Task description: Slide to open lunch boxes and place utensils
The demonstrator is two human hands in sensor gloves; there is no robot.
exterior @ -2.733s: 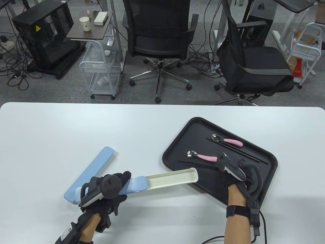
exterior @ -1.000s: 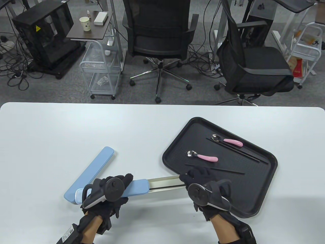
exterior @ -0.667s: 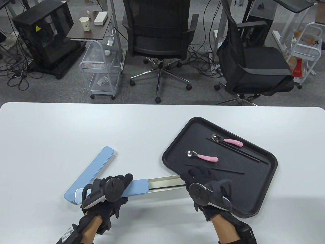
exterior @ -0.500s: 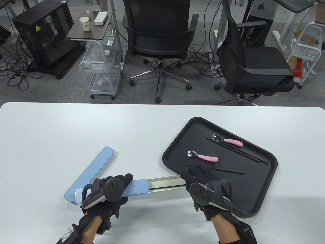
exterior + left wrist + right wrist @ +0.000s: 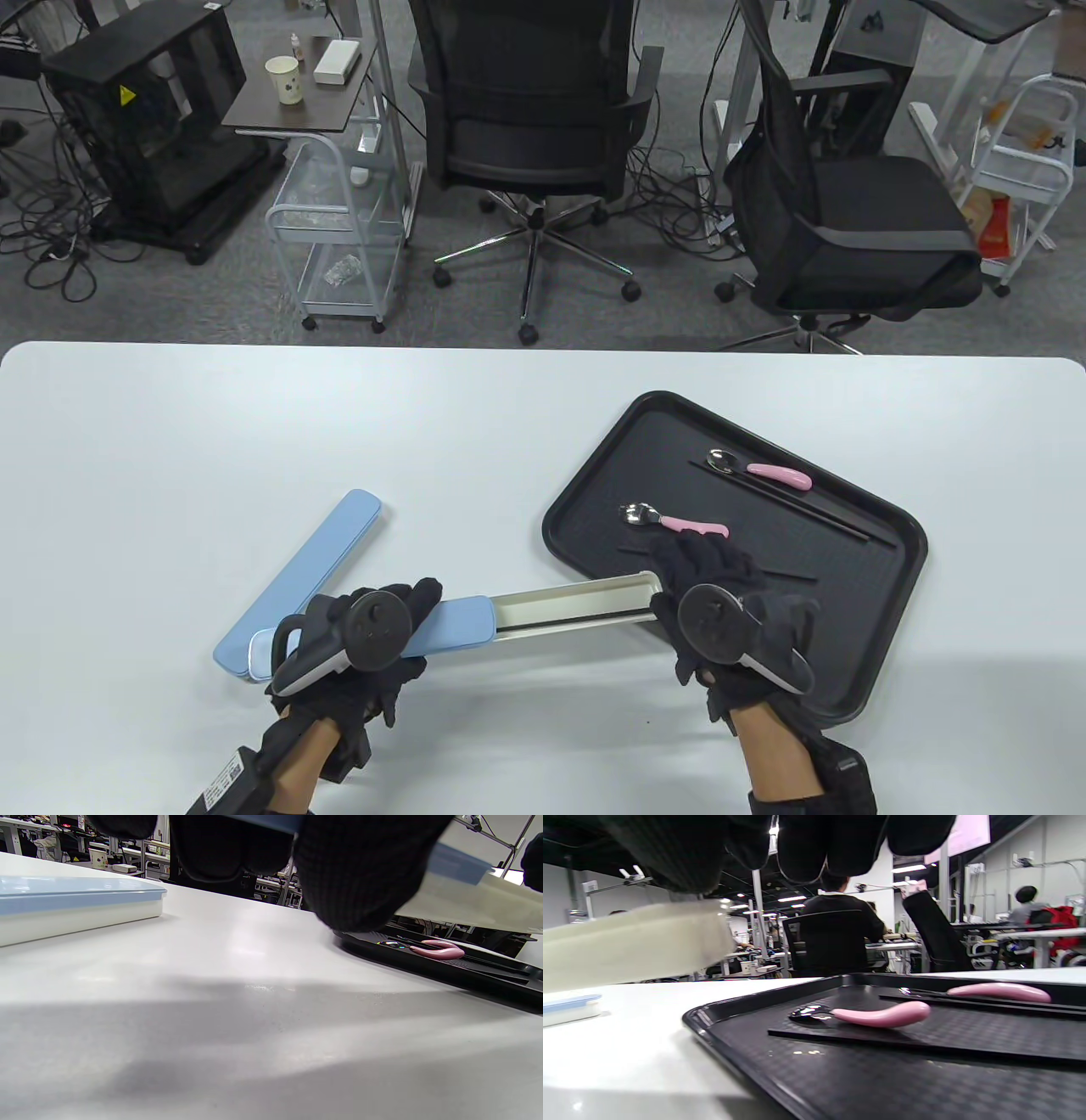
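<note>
Two hands work one slid-open lunch box near the table's front edge: the left hand grips its blue lid end, while the right hand holds the cream tray's tip over the black tray's near rim. Bare tabletop spreads behind.

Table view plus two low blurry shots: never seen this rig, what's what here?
No robot: two gloved human hands, each with a tracker strapped on its back. The table view looks down; the other two come from wrist cameras.

The left hand grips the blue sleeve of an opened utensil case; its cream inner tray is slid out, a chopstick inside. The right hand is at that tray's far end; its grip is hidden.

A second blue case lies shut. The black tray carries two pink-handled utensils and black chopsticks.
</note>
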